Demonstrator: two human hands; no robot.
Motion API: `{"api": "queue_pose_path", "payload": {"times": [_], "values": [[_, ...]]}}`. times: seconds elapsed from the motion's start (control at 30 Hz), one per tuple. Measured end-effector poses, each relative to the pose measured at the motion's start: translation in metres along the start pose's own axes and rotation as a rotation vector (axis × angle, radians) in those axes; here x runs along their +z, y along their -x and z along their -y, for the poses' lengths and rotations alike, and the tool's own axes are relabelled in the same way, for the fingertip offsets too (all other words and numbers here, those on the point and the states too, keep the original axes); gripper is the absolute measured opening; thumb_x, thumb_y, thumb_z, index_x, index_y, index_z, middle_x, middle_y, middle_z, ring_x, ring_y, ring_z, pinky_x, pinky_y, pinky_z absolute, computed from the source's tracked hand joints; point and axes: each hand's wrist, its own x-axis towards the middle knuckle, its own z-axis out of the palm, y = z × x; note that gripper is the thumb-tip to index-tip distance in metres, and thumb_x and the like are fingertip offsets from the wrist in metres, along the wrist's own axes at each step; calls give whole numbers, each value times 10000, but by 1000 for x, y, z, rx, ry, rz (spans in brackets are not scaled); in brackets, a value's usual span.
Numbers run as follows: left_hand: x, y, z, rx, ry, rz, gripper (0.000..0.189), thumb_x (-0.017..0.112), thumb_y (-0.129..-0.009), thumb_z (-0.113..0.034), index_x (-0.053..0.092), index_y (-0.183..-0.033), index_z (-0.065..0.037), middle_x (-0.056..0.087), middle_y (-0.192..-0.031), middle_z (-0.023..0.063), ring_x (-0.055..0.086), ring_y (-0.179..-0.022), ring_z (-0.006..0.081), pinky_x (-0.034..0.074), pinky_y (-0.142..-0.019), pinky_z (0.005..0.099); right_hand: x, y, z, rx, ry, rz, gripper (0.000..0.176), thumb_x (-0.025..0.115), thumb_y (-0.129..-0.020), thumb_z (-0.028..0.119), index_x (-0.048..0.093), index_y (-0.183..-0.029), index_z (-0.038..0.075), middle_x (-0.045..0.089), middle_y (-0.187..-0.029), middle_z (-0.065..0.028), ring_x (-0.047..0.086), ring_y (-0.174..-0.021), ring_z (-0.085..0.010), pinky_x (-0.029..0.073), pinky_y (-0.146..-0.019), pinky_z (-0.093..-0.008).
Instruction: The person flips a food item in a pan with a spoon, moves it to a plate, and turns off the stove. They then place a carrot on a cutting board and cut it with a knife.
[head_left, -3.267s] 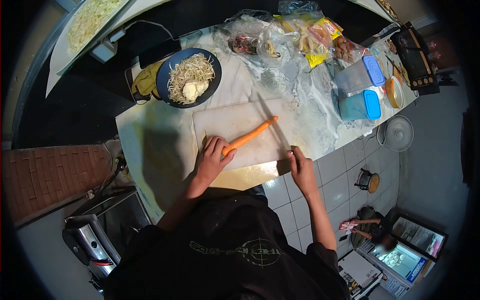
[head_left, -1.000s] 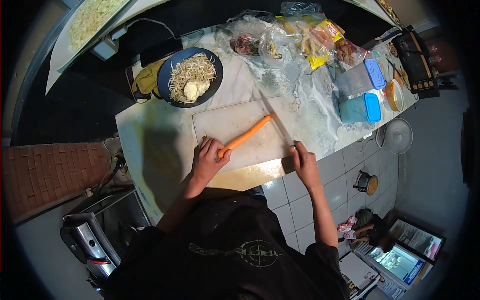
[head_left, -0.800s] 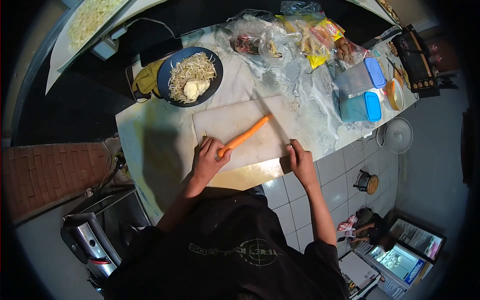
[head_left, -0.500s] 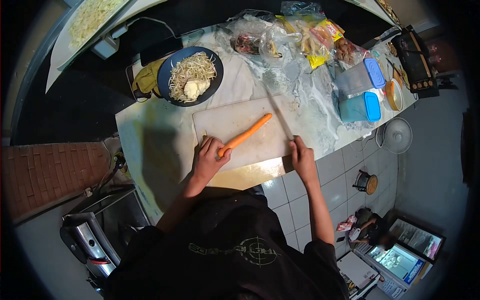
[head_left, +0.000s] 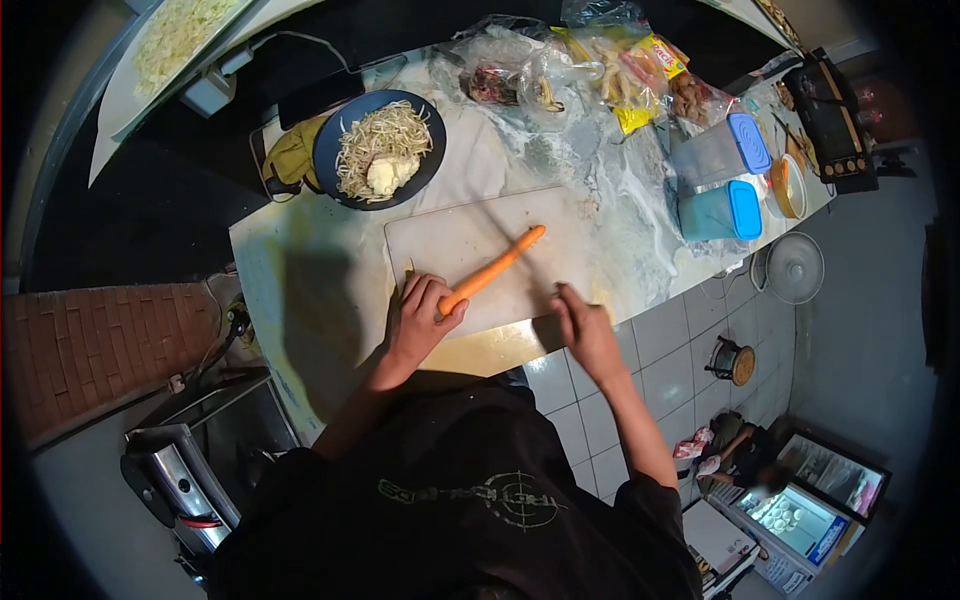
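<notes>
A peeled-looking orange carrot (head_left: 495,268) lies diagonally across the white cutting board (head_left: 430,235). Its near-left end is gripped by my left hand (head_left: 425,315), whose fingers are closed round it at the board's left side. To the right, my right hand (head_left: 583,328) is closed on the handle of a knife (head_left: 522,243). The thin blade, blurred, points up and left over the board and passes behind or beside the carrot's far end. Beyond the board's upper left corner stands a dark plate (head_left: 330,150) with bean sprouts (head_left: 385,135) and a pale yellow lump (head_left: 390,176).
Plastic bags (head_left: 600,80) of food lie at the back. Two blue-lidded containers (head_left: 722,212) and a round tub (head_left: 788,187) stand at the right. A stool (head_left: 742,365) and a seated person (head_left: 745,455) are on the floor side.
My right hand has moved left with the knife, whose blade now lies closer to the carrot. My left hand still holds the carrot in nearly the same place.
</notes>
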Motion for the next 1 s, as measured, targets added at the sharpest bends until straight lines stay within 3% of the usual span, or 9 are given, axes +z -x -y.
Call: {"api": "queue_pose_path", "payload": {"times": [0.13,0.3,0.43,0.5,0.6,0.67,0.87,0.93,1.0], "values": [[-2,5,-14,11,-171,1,326,823,-726,-133,574,-927,-69,586,-925,88,581,-874,297,466,-775,413,14,22,28,16,-59,135,207,595,-974,189,579,-1134,59,616,-708,-242,628,-672,-439,479,-574,-501],[-2,9,-16,-139,-97,29,352,829,-731,-162,584,-967,-70,583,-992,91,577,-915,306,461,-820,417,29,40,30,58,-150,179,192,595,-973,171,586,-1124,53,626,-735,-244,625,-686,-449,473,-578,-512],[-2,11,-12,-78,-93,55,355,820,-749,-158,580,-992,-61,573,-1013,102,574,-931,325,462,-832,418,28,36,16,25,-102,93,183,592,-975,167,585,-1116,50,622,-722,-245,623,-687,-449,472,-573,-510],[-2,11,-13,-82,-78,50,355,817,-755,-154,577,-998,-58,570,-1015,106,572,-934,329,461,-835,420,16,25,14,227,-20,62,185,588,-978,144,599,-1122,30,578,-668,-250,630,-670,-431,482,-575,-446],[1,11,-14,-93,-53,35,351,812,-762,-137,571,-1002,-49,569,-1011,113,571,-932,336,464,-830,421,20,26,30,193,-35,-10,194,587,-979,149,600,-1125,22,583,-685,-254,635,-674,-431,480,-574,-441],[3,12,-12,-151,10,43,346,809,-763,-115,567,-999,-42,567,-1012,121,571,-933,341,470,-825,422,34,35,34,39,-141,-4,181,583,-983,150,600,-1122,36,594,-710,-257,631,-676,-442,480,-574,-452],[1,13,-13,-168,28,29,328,801,-767,-82,567,-992,-31,563,-1025,131,583,-926,327,488,-806,404,44,41,32,121,-97,95,197,601,-979,177,618,-1122,42,609,-717,-248,628,-691,-444,485,-583,-446],[3,14,-13,-192,51,26,325,798,-771,-79,569,-997,-28,564,-1026,131,586,-928,327,491,-807,399,43,39,35,133,-88,86,183,597,-977,189,589,-1107,60,598,-695,-258,615,-700,-460,464,-569,-500],[5,12,-13,-215,73,16,322,795,-776,-76,570,-1002,-25,566,-1027,132,589,-930,327,494,-808,394,42,37,33,125,-113,63,181,597,-977,189,596,-1101,57,601,-706,-260,614,-709,-462,469,-576,-496]]}}
